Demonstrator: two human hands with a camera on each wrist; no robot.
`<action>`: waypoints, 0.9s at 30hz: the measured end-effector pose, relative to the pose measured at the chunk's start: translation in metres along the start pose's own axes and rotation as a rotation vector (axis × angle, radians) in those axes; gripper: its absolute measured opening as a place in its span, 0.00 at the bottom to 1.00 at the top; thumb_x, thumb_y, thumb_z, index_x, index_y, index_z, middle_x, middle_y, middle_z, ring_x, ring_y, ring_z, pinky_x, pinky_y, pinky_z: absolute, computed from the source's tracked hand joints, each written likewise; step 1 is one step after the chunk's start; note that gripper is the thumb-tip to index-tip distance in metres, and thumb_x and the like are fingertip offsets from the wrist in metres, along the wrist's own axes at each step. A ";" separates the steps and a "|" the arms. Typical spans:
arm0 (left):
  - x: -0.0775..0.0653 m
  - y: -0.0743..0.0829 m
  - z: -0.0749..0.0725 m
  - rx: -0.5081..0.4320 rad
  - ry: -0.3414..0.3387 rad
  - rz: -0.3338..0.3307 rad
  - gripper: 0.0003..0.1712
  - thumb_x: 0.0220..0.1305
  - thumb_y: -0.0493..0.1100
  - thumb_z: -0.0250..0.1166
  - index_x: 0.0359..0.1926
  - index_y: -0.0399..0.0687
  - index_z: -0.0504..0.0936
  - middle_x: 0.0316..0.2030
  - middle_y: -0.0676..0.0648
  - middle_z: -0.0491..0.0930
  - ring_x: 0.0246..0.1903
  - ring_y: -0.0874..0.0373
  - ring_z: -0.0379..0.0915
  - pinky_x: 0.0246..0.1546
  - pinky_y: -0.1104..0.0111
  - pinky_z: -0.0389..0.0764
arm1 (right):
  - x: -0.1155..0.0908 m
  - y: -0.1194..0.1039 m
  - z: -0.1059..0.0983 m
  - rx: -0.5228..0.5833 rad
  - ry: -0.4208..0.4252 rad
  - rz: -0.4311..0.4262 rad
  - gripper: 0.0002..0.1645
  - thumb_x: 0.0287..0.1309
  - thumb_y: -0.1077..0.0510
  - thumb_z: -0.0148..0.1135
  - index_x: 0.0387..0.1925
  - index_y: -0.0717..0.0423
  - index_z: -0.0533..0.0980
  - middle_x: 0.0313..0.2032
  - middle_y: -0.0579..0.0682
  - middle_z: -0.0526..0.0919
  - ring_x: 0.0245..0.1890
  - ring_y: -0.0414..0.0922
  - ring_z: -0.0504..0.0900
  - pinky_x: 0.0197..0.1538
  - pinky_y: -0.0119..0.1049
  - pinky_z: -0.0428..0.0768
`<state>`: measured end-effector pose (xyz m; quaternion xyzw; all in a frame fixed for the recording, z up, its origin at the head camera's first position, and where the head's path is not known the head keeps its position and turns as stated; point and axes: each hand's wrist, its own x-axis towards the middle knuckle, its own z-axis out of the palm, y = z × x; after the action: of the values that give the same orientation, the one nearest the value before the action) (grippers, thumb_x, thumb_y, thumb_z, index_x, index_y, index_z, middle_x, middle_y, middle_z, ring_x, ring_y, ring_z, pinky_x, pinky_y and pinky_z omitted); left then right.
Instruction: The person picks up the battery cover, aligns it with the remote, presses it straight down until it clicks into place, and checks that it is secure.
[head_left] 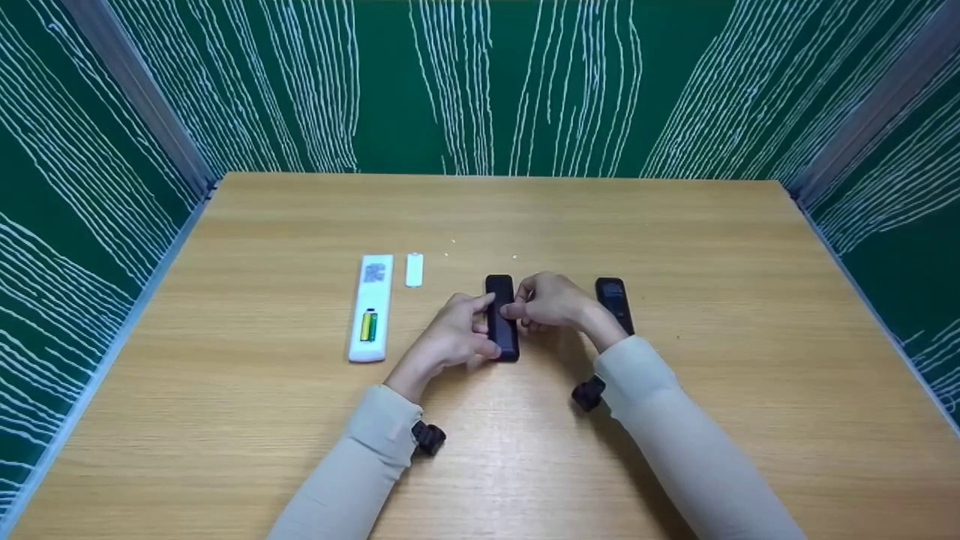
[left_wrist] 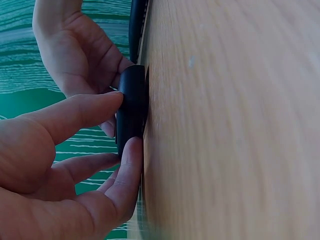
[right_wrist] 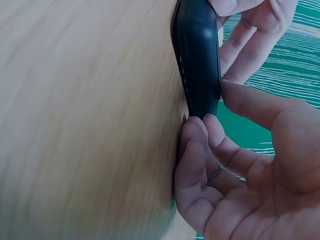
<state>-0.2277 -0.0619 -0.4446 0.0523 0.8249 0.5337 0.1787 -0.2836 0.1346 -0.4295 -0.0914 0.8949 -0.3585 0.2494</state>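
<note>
A black remote control [head_left: 504,336] lies face down near the middle of the table, its long axis pointing away from me. My left hand [head_left: 454,334] grips it from the left, thumb near the close end and fingers along its far side. From the right, my right hand [head_left: 551,300] holds its edge, with the thumb on the upper face and the other fingers curled by the side. In the right wrist view, the right fingertips [right_wrist: 196,125] meet the black casing [right_wrist: 197,60] low down by the tabletop.
Left of the hands lies a white remote [head_left: 380,296], its battery bay uncovered with batteries [head_left: 368,327] inside. Beside it is a small white battery cover [head_left: 414,270]. A second black remote [head_left: 613,296] lies right, partly behind the right forearm. Tiny white bits dot the wooden table [head_left: 495,210].
</note>
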 end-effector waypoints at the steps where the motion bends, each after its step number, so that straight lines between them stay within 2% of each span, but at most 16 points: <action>1: 0.000 0.000 0.000 -0.004 -0.001 0.004 0.59 0.47 0.18 0.73 0.81 0.40 0.62 0.66 0.35 0.65 0.57 0.45 0.77 0.55 0.68 0.85 | 0.000 0.000 0.000 -0.004 0.002 -0.003 0.15 0.69 0.48 0.71 0.38 0.56 0.80 0.30 0.50 0.87 0.29 0.43 0.83 0.36 0.34 0.81; 8: 0.001 0.000 0.002 -0.022 -0.012 0.008 0.58 0.48 0.17 0.72 0.81 0.40 0.62 0.67 0.35 0.64 0.56 0.47 0.79 0.50 0.70 0.87 | -0.001 0.002 0.000 -0.023 0.010 -0.022 0.17 0.69 0.47 0.71 0.36 0.57 0.79 0.31 0.50 0.86 0.30 0.43 0.84 0.37 0.34 0.84; 27: 0.001 -0.001 0.001 -0.007 -0.010 0.008 0.59 0.48 0.18 0.73 0.81 0.39 0.61 0.68 0.35 0.64 0.56 0.47 0.77 0.55 0.68 0.85 | 0.000 -0.001 0.001 -0.048 0.014 -0.027 0.17 0.68 0.48 0.71 0.35 0.56 0.78 0.29 0.50 0.87 0.29 0.43 0.85 0.37 0.33 0.83</action>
<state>-0.2283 -0.0617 -0.4461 0.0578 0.8220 0.5369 0.1809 -0.2831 0.1337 -0.4296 -0.1068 0.9037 -0.3408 0.2362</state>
